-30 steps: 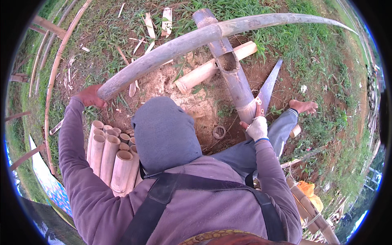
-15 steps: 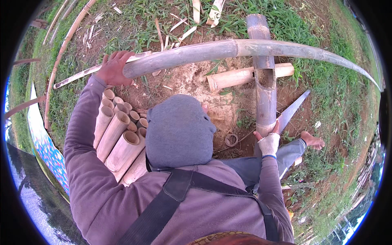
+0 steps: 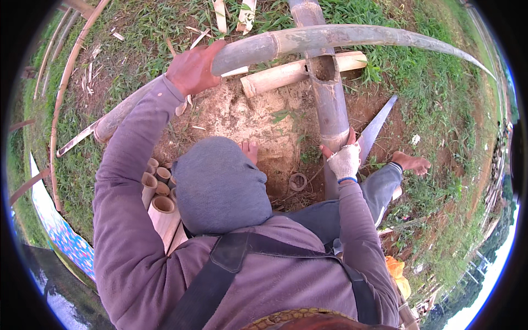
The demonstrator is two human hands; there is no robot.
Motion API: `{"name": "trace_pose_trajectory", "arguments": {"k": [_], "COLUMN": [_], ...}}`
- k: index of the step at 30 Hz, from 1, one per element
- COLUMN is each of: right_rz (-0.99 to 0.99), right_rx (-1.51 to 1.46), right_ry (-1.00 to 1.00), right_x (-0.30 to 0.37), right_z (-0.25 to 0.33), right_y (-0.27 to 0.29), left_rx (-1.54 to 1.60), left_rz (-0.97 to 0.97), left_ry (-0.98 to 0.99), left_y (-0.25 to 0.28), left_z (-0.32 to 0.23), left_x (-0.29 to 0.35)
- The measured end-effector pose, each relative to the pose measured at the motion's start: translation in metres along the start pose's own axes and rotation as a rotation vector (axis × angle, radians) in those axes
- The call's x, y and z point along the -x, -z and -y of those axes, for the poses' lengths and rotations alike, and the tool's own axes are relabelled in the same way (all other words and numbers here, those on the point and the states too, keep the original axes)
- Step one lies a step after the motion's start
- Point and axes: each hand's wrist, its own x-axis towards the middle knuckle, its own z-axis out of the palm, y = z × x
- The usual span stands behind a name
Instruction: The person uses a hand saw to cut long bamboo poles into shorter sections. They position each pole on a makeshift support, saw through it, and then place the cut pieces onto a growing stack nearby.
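Bare ground patch (image 3: 264, 115): short bamboo piece (image 3: 275, 78) laid at far edge | bamboo tube (image 3: 329, 104) laid across it, beyond right edge | long pole (image 3: 341, 37) passed over tube, left end beyond left edge | saw (image 3: 378, 125) set right of tube | ring (image 3: 290, 182) set at near right corner | cut tubes (image 3: 164, 221) grouped left of person's head (image 3: 220, 184)

The left hand (image 3: 192, 67) covers a stretch of the gray bamboo pole (image 3: 357, 36); its fingertips cannot be made out. Below that hold, the hood (image 3: 220, 184) and left sleeve (image 3: 137, 148) hide much of the pale bamboo tubes (image 3: 163, 217). The gloved right hand (image 3: 343, 158) obscures the handsaw (image 3: 379, 129) handle. Beyond it, the upper edge cuts off the thick bamboo culm (image 3: 331, 113); below, an orange item (image 3: 397, 268), partly behind the right sleeve (image 3: 360, 231), defies identification.
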Motion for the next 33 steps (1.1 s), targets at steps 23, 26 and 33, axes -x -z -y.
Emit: {"name": "trace_pose_trajectory", "arguments": {"k": [23,26,33], "right_rz": [-0.032,-0.046,-0.123], "right_rx": [-0.044,-0.049,0.132], "right_ry": [0.192,0.173,0.158], "right_x": [-0.026,-0.018,-0.016], "right_z": [-0.014,-0.009,-0.014], "right_y": [-0.019,-0.019,-0.03], "left_rx": [-0.505,-0.576,-0.18], "left_rz": [0.088,-0.075,-0.401], "left_ry": [0.926,1.056,0.346], "left_y": [0.086,0.11,0.044], "left_z": [0.244,0.246,0.098], "left_x": [0.438,0.437,0.24]}}
